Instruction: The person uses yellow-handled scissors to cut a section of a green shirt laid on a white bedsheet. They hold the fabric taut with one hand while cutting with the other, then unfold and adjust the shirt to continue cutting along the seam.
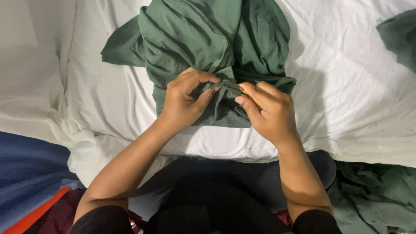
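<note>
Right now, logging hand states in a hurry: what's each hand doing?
Left hand: closed, pinching a fold of the green garment.
Right hand: closed on a small yellowish tool, at the same fold.

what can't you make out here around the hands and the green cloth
Head view:
- Small yellowish tool in the right hand: fingers cover most of it, kind unclear.
- Green garment: top cut off by the frame edge.
- Pinched fold under the left hand: fingertips hide it.

Bed surface: rumpled white sheet [346, 86]. Crumpled green garment [208, 39] lies on it at centre. Second green cloth [401, 37] lies on the sheet at its right edge.
</note>
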